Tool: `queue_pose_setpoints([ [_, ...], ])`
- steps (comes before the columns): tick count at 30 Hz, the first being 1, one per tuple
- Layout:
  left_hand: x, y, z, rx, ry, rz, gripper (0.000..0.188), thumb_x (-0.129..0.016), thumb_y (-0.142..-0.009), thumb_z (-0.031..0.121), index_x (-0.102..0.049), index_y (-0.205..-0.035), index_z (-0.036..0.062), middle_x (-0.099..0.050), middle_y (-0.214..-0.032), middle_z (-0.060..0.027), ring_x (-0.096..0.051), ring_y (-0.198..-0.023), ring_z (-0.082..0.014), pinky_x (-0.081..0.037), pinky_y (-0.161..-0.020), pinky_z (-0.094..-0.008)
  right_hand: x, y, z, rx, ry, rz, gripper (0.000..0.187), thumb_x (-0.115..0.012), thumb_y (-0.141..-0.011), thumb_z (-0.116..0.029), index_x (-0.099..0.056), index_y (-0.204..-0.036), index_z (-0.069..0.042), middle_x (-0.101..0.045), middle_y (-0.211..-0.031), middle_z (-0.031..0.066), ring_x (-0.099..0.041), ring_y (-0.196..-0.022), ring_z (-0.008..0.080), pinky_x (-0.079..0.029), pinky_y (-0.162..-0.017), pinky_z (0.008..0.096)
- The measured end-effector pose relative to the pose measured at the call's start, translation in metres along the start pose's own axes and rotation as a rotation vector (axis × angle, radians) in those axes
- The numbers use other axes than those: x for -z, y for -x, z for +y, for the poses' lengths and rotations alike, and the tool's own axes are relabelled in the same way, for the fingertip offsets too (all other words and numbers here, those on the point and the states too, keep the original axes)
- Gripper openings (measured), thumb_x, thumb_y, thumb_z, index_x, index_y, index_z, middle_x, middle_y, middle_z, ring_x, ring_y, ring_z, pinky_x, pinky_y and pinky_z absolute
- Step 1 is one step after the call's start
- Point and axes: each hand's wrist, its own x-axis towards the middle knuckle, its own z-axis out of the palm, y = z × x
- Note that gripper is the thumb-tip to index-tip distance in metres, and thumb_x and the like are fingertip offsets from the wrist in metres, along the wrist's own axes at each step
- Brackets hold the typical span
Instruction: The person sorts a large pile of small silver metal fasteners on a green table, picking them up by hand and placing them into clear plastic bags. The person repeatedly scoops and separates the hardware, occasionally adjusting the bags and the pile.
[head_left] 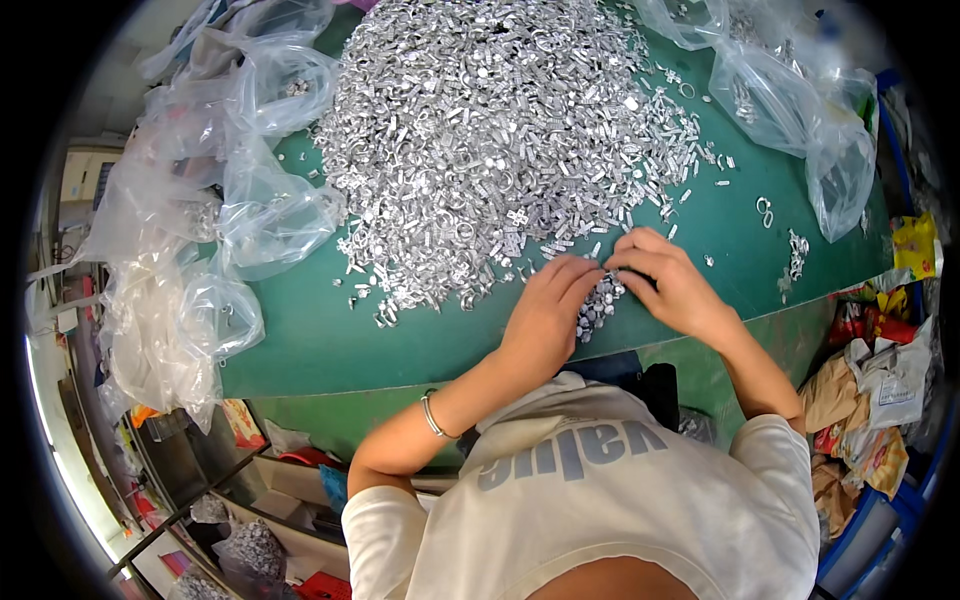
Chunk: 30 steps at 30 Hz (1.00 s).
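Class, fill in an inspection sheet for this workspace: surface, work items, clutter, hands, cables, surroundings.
Surface: green table, its far middle covered by the pile.
Work items: the pile, of small silvery pieces; a small heap at the near edge.
Clutter: clear bags at left, more at far right; loose pieces right of the pile.
Hands: left hand and right hand, fingertips close together by the heap; any grip unclear.
Cables: nothing seen.
Surroundings: crumpled packaging at right; filled bags lower left.

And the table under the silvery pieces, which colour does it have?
The table is dark green; the head view shows it best.
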Motion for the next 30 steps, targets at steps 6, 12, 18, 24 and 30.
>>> queue_pose_setpoints([
  [6,0.005,0.014,0.017,0.115,0.044,0.185,0.041,-0.051,-0.08,-0.016,-0.06,-0.117,0.0016,-0.059,-0.118,-0.017,-0.058,-0.106,-0.034,-0.048,-0.09,-0.0367,-0.002,0.008,-0.005,-0.015,-0.068,0.009,0.014,-0.062,-0.085,0.002,-0.064,-0.098,0.002,-0.059,-0.1,0.0125,-0.056,-0.092,0.0323,-0.046,-0.081,0.0393],
  [12,0.01,0.058,0.034,0.343,0.605,-0.314,0.028,-0.05,-0.092,-0.005,-0.062,-0.117,0.0012,-0.063,-0.113,-0.0143,-0.062,-0.101,-0.0278,-0.05,-0.088,-0.0335,-0.018,0.01,-0.007,0.129,-0.023,0.038,0.032,-0.066,-0.082,-0.002,-0.061,-0.114,0.001,-0.058,-0.118,0.0114,-0.052,-0.107,0.0327,-0.043,-0.093,0.0413],
  [18,-0.026,0.095,-0.003,0.962,1.662,-0.347,0.049,-0.044,-0.102,0.024,-0.038,-0.14,-0.0078,-0.05,-0.135,-0.0293,-0.052,-0.125,-0.0362,-0.041,-0.108,-0.041,-0.027,0.016,-0.009,0.102,-0.043,-0.018,0.039,-0.066,-0.082,-0.004,-0.06,-0.121,-0.001,-0.054,-0.129,0.0119,-0.047,-0.12,0.0335,-0.038,-0.102,0.0427],
  [24,-0.051,0.086,-0.017,0.93,1.967,-0.349,0.067,-0.032,-0.102,0.046,-0.032,-0.143,-0.0064,-0.034,-0.147,-0.0311,-0.037,-0.137,-0.0393,-0.031,-0.116,-0.0459,-0.036,0.007,-0.02,0.161,0.017,-0.072,0.046,-0.069,-0.082,-0.01,-0.055,-0.125,0.0,-0.049,-0.136,0.013,-0.042,-0.131,0.0356,-0.035,-0.109,0.0473],
  [30,-0.06,0.089,-0.025,0.849,2.181,-0.32,0.065,-0.032,-0.103,0.047,-0.035,-0.142,-0.005,-0.038,-0.145,-0.0302,-0.039,-0.136,-0.0387,-0.033,-0.115,-0.0446,-0.038,0.016,-0.02,0.195,0.167,-0.124,0.053,-0.072,-0.079,-0.017,-0.055,-0.127,-0.001,-0.048,-0.138,0.0124,-0.039,-0.134,0.0337,-0.032,-0.111,0.0508],
])
